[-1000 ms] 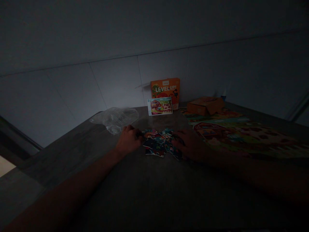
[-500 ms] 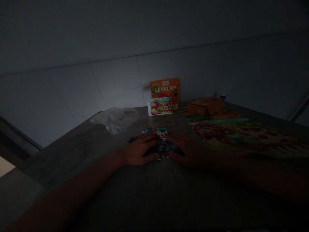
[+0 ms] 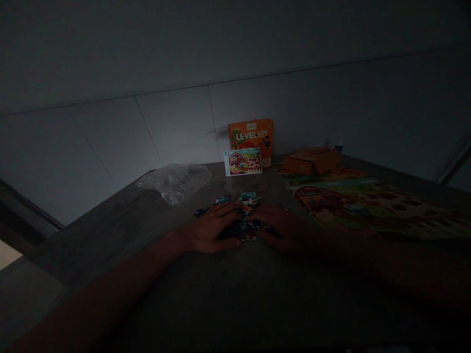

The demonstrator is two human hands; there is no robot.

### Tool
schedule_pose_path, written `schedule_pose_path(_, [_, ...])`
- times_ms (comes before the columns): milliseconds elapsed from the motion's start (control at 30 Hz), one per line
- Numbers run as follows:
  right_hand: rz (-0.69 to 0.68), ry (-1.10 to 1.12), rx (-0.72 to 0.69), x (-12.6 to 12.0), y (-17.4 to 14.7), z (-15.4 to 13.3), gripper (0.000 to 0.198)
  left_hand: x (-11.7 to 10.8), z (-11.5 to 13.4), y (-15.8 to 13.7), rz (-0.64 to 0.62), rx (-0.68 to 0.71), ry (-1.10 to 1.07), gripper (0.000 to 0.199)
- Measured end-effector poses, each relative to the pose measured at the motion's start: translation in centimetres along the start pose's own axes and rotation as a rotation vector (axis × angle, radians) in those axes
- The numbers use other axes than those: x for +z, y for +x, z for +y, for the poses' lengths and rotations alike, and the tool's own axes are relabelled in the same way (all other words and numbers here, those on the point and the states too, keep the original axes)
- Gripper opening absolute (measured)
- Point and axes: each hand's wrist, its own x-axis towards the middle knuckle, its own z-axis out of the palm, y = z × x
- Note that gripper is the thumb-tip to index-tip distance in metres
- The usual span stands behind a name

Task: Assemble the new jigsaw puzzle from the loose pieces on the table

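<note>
Filling the upper part of the view, a dim grey wall of flat panels with thin dark seams stands behind a broad, dark grey table with a stone-like top. Across the table's right side lies a large flat printed sheet, showing a red barn, green ground and a brown-patched pale shape.

Both of the person's bare forearms reach in from the near side. The left hand lies palm down, its fingers stretched out and held nearly side by side, its thumb set well apart below them. The right hand faces it in deep shadow, fingers extended leftward and thumb lower down; whether those fingers are spread or pressed together cannot be told.

Beyond the left hand rests a crumpled, clear plastic bag. At the back, an upright orange cardboard box lettered "LEVEL UP!" stands close to the wall, and a lower orange cardboard box sits on the sheet's far end. A white-bordered rectangular card with a farm picture leans in front of the upright box.

Between the hands, on the table in front of the card, lies a heap of small multicoloured jigsaw pieces, teal, dark blue and red among them. Both hands flank and partly cover it; neither visibly pinches a piece. One dark jigsaw piece lies just beside the left hand's outer edge.
</note>
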Motion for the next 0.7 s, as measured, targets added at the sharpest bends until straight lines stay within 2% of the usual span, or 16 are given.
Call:
schedule_pose_path(167, [0.052,-0.062,0.121,0.2,0.1,0.8,0.035,-0.2,-0.2,-0.2,0.006,-0.010,0.015,0.046])
schedule_pose_path(333, [0.093,-0.125,0.225,0.5,0.1,1.6,0.059,0.1,-0.3,-0.2,0.034,-0.004,-0.026,0.044])
schedule_pose_path(400, [0.045,-0.123,0.263,0.6,0.2,1.9,0.066,0.5,-0.7,0.1,0.113,-0.055,-0.104,0.042])
schedule_pose_path(500, [0.000,-0.118,0.287,0.8,0.4,2.3,0.067,1.1,-1.6,1.0,0.249,-0.232,-0.208,0.049])
schedule_pose_path(600, [-0.002,-0.113,0.277,0.8,0.5,2.6,0.065,1.5,-2.3,1.8,0.196,-0.325,-0.177,0.060])
schedule_pose_path(700, [-0.002,-0.096,0.240,0.6,0.5,2.5,0.064,1.7,-2.3,2.0,0.131,-0.305,-0.156,0.064])
